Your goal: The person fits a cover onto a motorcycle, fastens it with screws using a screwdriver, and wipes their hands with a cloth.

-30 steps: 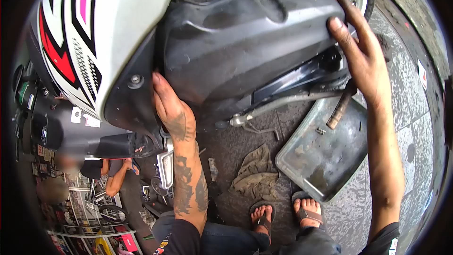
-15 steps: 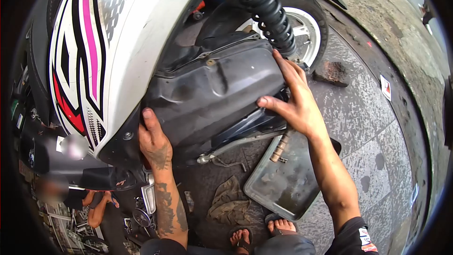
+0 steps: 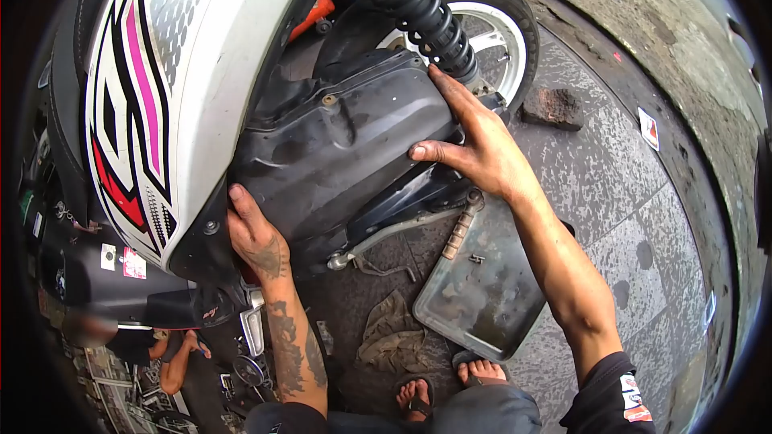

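Note:
A black plastic air filter box [image 3: 346,153] sits on the side of a white scooter [image 3: 217,56], below the rear shock absorber [image 3: 414,12]. My left hand [image 3: 257,233] grips the box's left end, thumb on its outer face and the other fingers mostly hidden. At the right end, my right hand [image 3: 478,145] holds it too, with the thumb at the lower edge and the fingers along the far corner. Below lies a grey tray [image 3: 430,309] with a ratchet wrench [image 3: 458,229] on its edge and a small bolt [image 3: 477,259] inside.
The rear wheel [image 3: 519,56] stands behind the box, near a dark brick [image 3: 553,108]. A crumpled cloth [image 3: 390,333] lies on the tiled floor by my feet. Another person's arm [image 3: 177,362] and scattered metal parts are at lower left.
The view has shifted, so the scooter and box appear farther left. Both hands keep about the same places on the box. More of the ratchet wrench's head now shows.

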`<state>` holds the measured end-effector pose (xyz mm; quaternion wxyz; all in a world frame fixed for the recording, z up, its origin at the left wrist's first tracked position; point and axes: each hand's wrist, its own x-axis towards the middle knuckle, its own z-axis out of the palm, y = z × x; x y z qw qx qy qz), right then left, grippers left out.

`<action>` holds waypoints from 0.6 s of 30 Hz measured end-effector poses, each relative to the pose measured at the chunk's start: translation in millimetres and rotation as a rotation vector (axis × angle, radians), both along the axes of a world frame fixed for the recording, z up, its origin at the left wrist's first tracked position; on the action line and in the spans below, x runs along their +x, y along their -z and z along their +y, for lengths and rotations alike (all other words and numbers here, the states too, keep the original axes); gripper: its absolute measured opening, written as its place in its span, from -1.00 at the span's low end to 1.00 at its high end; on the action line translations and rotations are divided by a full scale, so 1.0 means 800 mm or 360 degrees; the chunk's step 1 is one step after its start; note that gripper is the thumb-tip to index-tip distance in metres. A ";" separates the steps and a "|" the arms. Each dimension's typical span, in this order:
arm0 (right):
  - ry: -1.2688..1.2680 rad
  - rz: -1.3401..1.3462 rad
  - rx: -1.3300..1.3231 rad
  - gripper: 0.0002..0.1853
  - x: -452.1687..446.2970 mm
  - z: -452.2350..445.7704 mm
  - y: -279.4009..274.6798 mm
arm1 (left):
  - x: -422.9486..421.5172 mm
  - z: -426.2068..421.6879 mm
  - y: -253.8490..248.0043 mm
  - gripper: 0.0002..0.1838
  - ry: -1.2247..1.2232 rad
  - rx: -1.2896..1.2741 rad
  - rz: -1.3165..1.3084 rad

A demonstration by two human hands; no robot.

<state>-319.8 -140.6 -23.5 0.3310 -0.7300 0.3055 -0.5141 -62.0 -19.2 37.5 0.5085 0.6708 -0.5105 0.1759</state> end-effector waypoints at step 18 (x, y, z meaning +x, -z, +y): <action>-0.0036 0.0065 0.0006 0.09 0.004 0.000 -0.007 | 0.004 0.003 0.012 -0.42 -0.0094 0.0067 0.0125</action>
